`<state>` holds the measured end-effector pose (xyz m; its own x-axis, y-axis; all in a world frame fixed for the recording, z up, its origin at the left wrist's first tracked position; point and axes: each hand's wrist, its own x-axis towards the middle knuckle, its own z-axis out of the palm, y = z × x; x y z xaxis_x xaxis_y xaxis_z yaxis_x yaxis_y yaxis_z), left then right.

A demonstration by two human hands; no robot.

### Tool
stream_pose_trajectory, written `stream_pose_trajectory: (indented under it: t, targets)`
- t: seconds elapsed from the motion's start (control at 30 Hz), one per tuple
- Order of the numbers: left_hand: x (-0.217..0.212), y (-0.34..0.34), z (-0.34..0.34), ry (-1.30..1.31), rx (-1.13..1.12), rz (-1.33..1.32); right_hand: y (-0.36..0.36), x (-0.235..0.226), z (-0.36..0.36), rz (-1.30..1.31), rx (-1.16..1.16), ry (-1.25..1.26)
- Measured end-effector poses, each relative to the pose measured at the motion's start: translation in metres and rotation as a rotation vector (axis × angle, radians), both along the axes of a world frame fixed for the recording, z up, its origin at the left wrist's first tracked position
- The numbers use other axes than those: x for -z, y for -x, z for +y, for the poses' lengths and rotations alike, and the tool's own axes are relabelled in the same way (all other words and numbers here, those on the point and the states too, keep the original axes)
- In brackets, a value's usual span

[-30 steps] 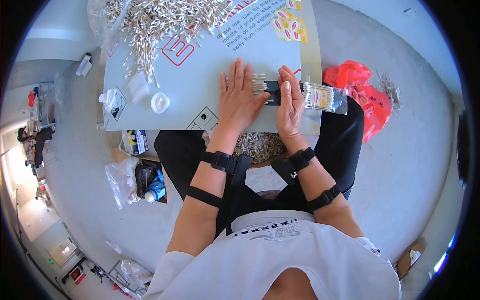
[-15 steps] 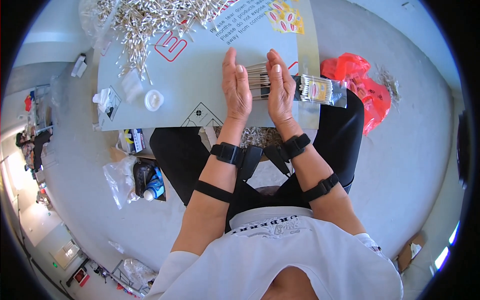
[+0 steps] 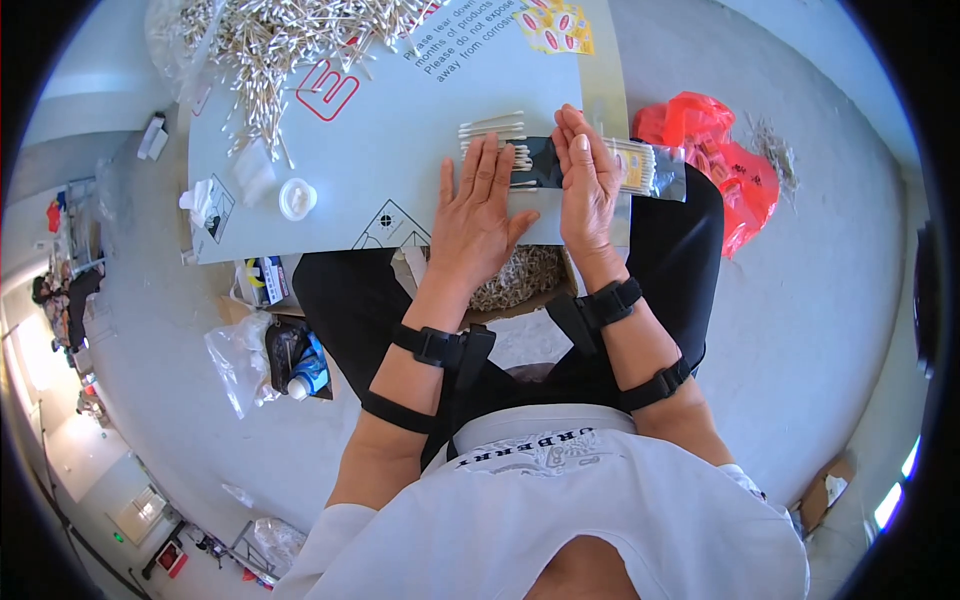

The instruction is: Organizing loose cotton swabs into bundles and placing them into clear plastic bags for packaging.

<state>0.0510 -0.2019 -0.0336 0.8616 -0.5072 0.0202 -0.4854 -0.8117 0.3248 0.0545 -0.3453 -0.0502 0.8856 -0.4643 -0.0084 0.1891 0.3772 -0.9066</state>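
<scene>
My left hand (image 3: 474, 215) lies palm down, fingers stretched, over a row of cotton swabs (image 3: 493, 128) on the table. White tips of the swabs show beyond the fingers and to their right; the palm hides the rest. My right hand (image 3: 588, 190) stands on its edge with straight fingers, apart from the left one. A black strip (image 3: 545, 168) lies flat between the two hands. Beyond the right hand, a clear pack of swabs (image 3: 637, 167) with a yellow label reaches past the table's right edge, partly hidden by that hand.
A big pile of loose swabs (image 3: 265, 60) covers the table's far left. Yellow labels (image 3: 553, 28) lie at the far right. A small round white tub (image 3: 297, 199) stands near the left edge. A red plastic bag (image 3: 735, 185) is on the floor at right; a box of swabs (image 3: 520, 278) sits below the table edge.
My left hand has turned from standing on its edge to lying flat over the swabs. The right hand has shifted a little right, and more of the black strip shows between them.
</scene>
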Motion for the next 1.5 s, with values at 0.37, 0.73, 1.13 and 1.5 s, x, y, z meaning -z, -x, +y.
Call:
stream_pose_trajectory:
  t: [0.37,0.73,1.13,1.5]
  targets:
    - [0.000,-0.003,0.005,-0.058,0.073,0.009,0.003,0.009,0.002,0.002,0.014,0.035]
    - [-0.005,-0.013,-0.001,0.105,-0.068,-0.234,0.000,-0.013,-0.015,0.175,-0.100,0.876]
    - [-0.003,-0.049,-0.004,0.195,-0.029,-0.181,0.006,-0.010,-0.003,0.293,-0.104,1.107]
    - [-0.015,-0.042,0.015,0.472,-0.010,-0.142,0.004,-0.003,-0.007,0.268,-0.053,0.975]
